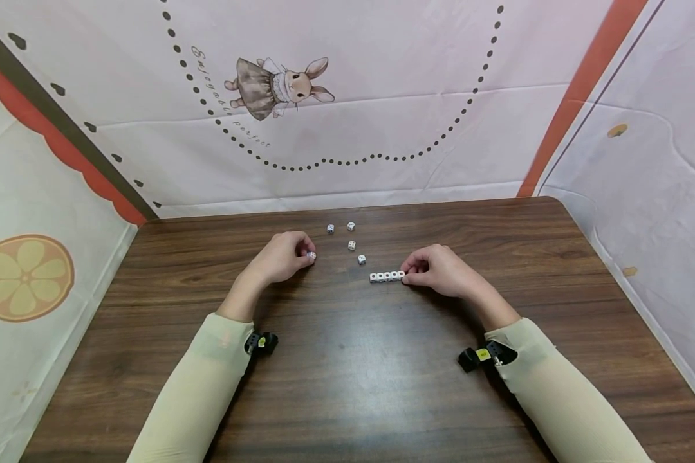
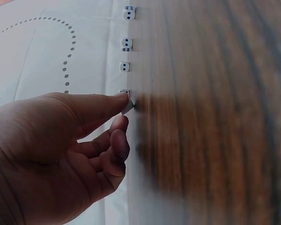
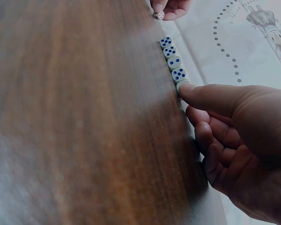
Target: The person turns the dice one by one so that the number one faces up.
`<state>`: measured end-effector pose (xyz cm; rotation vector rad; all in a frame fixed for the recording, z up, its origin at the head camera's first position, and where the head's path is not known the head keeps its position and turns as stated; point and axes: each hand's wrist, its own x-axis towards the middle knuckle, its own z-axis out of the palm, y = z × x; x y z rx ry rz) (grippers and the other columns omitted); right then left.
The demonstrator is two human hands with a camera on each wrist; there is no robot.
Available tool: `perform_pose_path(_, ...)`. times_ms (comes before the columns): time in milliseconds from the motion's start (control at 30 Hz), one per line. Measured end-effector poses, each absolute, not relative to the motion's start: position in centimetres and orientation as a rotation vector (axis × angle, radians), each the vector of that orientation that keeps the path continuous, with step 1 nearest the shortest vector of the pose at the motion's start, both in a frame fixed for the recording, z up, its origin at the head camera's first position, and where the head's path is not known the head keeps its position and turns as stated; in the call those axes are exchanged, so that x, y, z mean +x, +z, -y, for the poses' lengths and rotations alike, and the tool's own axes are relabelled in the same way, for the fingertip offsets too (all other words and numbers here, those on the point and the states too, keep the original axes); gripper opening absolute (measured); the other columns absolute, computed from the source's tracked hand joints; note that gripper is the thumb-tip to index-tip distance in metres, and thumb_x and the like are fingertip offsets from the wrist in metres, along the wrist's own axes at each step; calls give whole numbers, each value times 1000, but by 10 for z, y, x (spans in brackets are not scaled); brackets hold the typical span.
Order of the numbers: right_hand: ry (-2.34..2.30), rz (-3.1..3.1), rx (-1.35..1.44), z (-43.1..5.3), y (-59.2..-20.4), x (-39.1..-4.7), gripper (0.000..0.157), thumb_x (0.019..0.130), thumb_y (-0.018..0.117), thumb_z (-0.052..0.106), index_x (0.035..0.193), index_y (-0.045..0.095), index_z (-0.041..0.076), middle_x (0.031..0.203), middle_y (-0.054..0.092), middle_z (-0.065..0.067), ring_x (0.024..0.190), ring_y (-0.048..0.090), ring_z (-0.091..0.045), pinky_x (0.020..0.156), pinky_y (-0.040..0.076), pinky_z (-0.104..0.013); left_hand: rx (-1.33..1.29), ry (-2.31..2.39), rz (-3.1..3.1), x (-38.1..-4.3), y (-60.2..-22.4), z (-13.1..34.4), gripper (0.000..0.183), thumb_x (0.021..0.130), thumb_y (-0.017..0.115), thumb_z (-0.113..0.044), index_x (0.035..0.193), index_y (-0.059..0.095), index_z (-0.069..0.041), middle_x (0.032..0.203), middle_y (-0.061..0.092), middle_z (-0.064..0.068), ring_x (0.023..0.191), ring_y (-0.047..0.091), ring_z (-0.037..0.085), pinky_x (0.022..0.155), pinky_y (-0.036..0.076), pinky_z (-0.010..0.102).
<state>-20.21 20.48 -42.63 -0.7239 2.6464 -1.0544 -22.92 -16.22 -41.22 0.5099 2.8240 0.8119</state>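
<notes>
My left hand (image 1: 282,257) pinches a white die (image 1: 312,256) between thumb and fingertips, low over the table or touching it; I cannot tell which. In the left wrist view, the thumb covers part of that die. Several white dice form a straight row (image 1: 387,276) in front of my right hand (image 1: 437,271), their sides touching. The right thumb and fingertips hold the die (image 1: 401,274) at the row's right end. From the right wrist, the row's sides show blue pips (image 3: 179,74), and the thumb partly hides the end die.
Several loose dice lie beyond the row and between the hands, among them one die (image 1: 361,260) near the row and another (image 1: 331,229) farther back. The brown wooden table (image 1: 347,386) meets a printed cloth (image 1: 382,128) along its far edge.
</notes>
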Motion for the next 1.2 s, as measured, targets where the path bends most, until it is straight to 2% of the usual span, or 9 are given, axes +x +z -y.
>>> perform_pose_path(733, -1041, -2654, -724, -205, -424, -201, 9, 93, 84, 16, 99, 80, 11, 82, 69, 7, 77, 60, -13, 73, 48, -33, 486, 809, -2801, -229, -414, 171, 10, 99, 75, -12, 104, 69, -6, 90, 66, 5, 82, 60, 21, 78, 47, 39)
perform_pose_path(1200, -1030, -2645, -689, -200, -424, -200, 8, 94, 84, 17, 98, 79, 13, 81, 68, 6, 76, 60, -15, 70, 49, -33, 540, 818, -2807, -229, -413, 170, 24, 93, 82, -11, 112, 69, -3, 97, 62, 11, 90, 57, 26, 85, 46, 43)
